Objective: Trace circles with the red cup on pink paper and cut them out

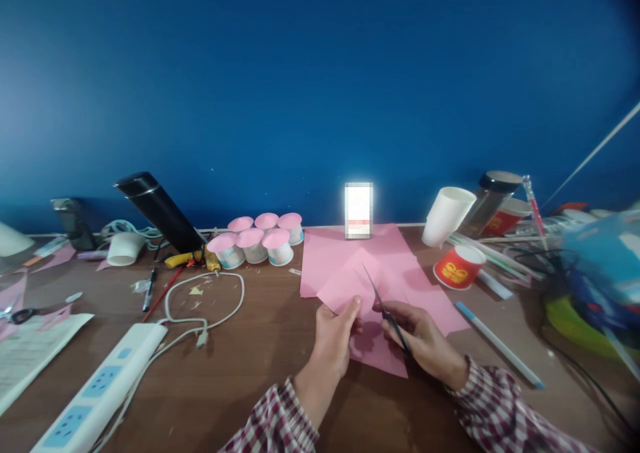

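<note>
Far to my left on the wooden table [260,366] lies a white power strip [100,390], its pale cable [210,306] looping toward a black flask [160,212] that leans against the blue wall. Just right of that flask stands a cluster of small cups with pink lids [260,240]. At centre my left hand [336,336] pinches the near edge of a pink paper sheet [350,276] between thumb and fingers, holding it slightly off the table — more pink paper lies flat beneath it. My right hand [425,343] is closed around the handles of scissors [386,310], blades pointing away from me, over the sheet. Beyond, a red paper cup [457,266] stands upright near a tipped white cup [447,214], and a blue-tipped pen [500,346] lies just right of my sleeve — well apart from the paper.
</note>
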Action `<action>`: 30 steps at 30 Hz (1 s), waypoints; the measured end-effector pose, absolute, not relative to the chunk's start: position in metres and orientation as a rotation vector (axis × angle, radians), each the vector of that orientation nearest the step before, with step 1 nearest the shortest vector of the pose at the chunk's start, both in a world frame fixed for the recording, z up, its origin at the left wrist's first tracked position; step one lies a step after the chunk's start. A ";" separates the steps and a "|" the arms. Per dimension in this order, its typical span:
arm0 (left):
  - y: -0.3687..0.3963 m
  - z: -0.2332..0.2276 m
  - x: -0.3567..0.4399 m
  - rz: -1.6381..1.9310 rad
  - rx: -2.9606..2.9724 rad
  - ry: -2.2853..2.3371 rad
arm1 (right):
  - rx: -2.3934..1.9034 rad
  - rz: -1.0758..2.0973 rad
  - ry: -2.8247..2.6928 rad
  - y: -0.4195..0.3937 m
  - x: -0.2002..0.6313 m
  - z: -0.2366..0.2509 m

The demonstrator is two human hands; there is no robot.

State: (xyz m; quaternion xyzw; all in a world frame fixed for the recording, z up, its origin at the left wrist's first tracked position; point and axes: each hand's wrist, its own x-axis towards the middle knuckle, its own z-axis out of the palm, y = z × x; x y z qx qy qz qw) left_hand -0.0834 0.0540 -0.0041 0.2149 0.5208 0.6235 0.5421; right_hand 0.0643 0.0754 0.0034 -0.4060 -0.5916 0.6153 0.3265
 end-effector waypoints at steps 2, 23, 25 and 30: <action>0.054 -0.004 -0.084 1.487 0.523 1.231 | -1.062 1.610 -1.549 0.075 0.064 0.004; 0.054 0.000 -0.081 1.520 0.484 1.206 | -1.083 1.615 -1.546 0.075 0.065 0.004; 0.054 0.000 -0.082 1.514 0.479 1.226 | -1.081 1.621 -1.544 0.075 0.065 0.003; 0.054 -0.001 -0.083 1.500 0.499 1.230 | -1.046 1.621 -1.562 0.076 0.065 0.001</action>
